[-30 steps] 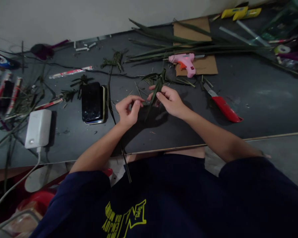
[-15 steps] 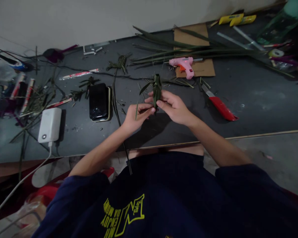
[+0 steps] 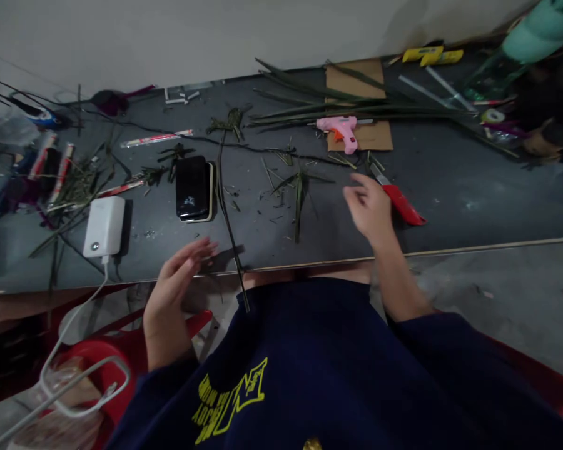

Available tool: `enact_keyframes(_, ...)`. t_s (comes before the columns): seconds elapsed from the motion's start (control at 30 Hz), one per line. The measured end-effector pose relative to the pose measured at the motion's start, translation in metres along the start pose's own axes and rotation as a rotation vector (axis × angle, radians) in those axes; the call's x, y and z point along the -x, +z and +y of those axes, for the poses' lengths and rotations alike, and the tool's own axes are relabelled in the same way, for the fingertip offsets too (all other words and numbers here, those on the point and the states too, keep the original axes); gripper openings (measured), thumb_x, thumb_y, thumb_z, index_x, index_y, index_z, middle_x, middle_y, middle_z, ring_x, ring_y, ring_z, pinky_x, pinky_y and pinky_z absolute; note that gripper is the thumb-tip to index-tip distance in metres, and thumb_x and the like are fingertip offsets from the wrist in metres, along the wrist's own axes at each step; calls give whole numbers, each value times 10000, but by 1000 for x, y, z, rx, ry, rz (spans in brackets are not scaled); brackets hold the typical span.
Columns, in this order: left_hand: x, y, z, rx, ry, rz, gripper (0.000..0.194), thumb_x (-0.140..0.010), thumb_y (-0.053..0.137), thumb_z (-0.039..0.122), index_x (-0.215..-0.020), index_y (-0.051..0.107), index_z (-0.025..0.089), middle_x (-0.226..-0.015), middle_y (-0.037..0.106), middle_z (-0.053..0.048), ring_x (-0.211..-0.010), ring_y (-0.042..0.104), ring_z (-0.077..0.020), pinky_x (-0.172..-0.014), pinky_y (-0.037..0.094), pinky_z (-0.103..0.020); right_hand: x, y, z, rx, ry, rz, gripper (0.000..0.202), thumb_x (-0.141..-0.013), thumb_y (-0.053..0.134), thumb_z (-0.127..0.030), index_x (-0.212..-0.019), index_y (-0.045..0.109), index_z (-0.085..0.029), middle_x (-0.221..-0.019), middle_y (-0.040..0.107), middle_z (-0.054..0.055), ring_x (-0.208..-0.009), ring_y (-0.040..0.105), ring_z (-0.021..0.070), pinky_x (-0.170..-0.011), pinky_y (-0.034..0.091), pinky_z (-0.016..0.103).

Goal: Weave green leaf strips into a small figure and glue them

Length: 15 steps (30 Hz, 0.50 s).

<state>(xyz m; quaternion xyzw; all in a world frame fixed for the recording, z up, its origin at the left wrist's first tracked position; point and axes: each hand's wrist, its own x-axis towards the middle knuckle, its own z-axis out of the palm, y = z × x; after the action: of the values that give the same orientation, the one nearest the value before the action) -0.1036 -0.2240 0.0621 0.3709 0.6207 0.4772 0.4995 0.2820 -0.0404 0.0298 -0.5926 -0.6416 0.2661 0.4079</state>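
A folded green leaf piece (image 3: 299, 203) lies on the dark table (image 3: 469, 206), between my two hands and touched by neither. My left hand (image 3: 181, 269) is over the table's front edge, fingers apart and holding nothing. To the right of the leaf piece, my right hand (image 3: 370, 206) hovers with loosely curled fingers and nothing in them. Just beyond it lies a red-handled knife (image 3: 403, 203), its blade pointing up and left. A pink glue gun (image 3: 340, 130) rests on cardboard (image 3: 380, 136) behind.
Long leaves (image 3: 309, 112) stretch across the back. Stacked phones (image 3: 192, 189) and a white power bank (image 3: 104, 227) with a cable lie left. A long thin stem (image 3: 228, 228) hangs over the front edge. A green bottle (image 3: 511, 59) stands at the back right.
Both hands have let go of the leaf piece, which now lies on the table. My left hand has moved left and toward me, my right hand to the right, near the knife.
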Motion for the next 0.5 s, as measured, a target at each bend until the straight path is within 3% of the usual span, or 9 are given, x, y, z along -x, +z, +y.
enact_keyframes(0.07, 40, -23, -28, 121, -44, 151, 554, -705, 813, 602, -1148, 795, 269, -1131, 787, -69, -1046, 725, -256, -899, 574, -343, 26, -27, 28, -51, 22, 202, 439, -903, 558, -470, -1225, 662, -191, -1205, 742, 149, -1032, 758, 225, -871, 639, 402)
enact_keyframes(0.1, 58, -33, -40, 156, -100, 234, 528, -764, 734, 637, -1158, 792, 290, -1117, 788, -60, -1065, 717, -257, -974, 552, -376, 41, -42, 42, -25, 19, 264, 435, -901, 568, -467, -1224, 657, -190, -1262, 721, 166, -1067, 754, 217, -899, 632, 385)
enact_keyframes(0.17, 87, -48, -54, 181, -197, 246, 602, -548, 744, 793, -879, 837, 299, -802, 781, -68, -756, 695, -291, -805, 562, -465, 68, -72, 67, 43, 33, 367, 393, -846, 618, -448, -1132, 679, -185, -1274, 702, 204, -1055, 757, 231, -915, 624, 393)
enact_keyframes(0.23, 102, -60, -56, 167, -213, 289, 597, -446, 746, 826, -761, 818, 324, -696, 752, -58, -672, 644, -297, -728, 517, -479, 87, -99, 90, 138, 61, 472, 359, -794, 612, -423, -1058, 687, -193, -1178, 734, 222, -1040, 761, 273, -834, 630, 417)
enact_keyframes(0.33, 96, -75, -43, 231, -143, 444, 491, -633, 630, 792, -899, 792, 411, -803, 767, 56, -820, 626, -256, -879, 506, -440, 97, -134, 121, 327, 79, 674, 483, -731, 558, -432, -1094, 677, -138, -1129, 717, 300, -971, 770, 337, -782, 620, 496)
enact_keyframes(0.4, 81, -86, -34, 320, -53, 535, 414, -824, 469, 671, -1068, 722, 452, -1135, 752, 146, -1201, 592, -230, -1034, 477, -397, 98, -154, 136, 465, 108, 797, 576, -797, 517, -450, -1219, 639, -78, -1144, 685, 334, -1034, 753, 350, -845, 605, 532)
enact_keyframes(0.47, 65, -100, -30, 305, -23, 585, 344, -856, 444, 567, -1054, 667, 395, -1362, 654, 210, -1470, 408, -151, -1113, 442, -319, 98, -173, 142, 593, 161, 823, 666, -874, 506, -475, -1359, 563, -22, -1278, 617, 359, -1221, 682, 359, -991, 563, 554)
enact_keyframes(0.5, 60, -107, -29, 222, -51, 611, 328, -831, 435, 570, -988, 628, 357, -1368, 639, 223, -1509, 363, -134, -1113, 447, -304, 100, -183, 140, 651, 203, 807, 701, -914, 490, -498, -1403, 525, 3, -1328, 575, 380, -1287, 634, 383, -1049, 516, 597)
